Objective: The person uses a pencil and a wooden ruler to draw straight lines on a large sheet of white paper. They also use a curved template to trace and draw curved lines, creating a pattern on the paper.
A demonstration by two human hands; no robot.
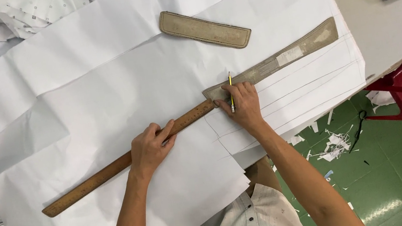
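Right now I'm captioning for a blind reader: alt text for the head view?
A person's left hand presses a long wooden ruler onto white paper sheets, while the right hand holds a yellow pencil against a long tan cardboard pattern strip. A shorter tan pattern piece lies above.

**Materials and finishes at my fingers**

Under my left hand [150, 148]: a wooden ruler [113, 167], orange-brown, with a dull sheen and a worn, matt edge. Between the fingers of my right hand [242, 105]: a pencil [231, 92], yellow, painted smooth. Just beyond those fingertips: a long cardboard template [278, 61], grey-tan, matt, scuffed, with a paler paper patch stuck on. Farther out from my fingers: a shorter template [204, 29] of the same rough, dull board. Beneath everything I touch: white paper sheets [102, 90], matt, smooth, lightly creased. Far left of my fingers: white printed cloth [1, 20], soft and crumpled. Right of my wrist, below: a glossy green floor [396, 174].
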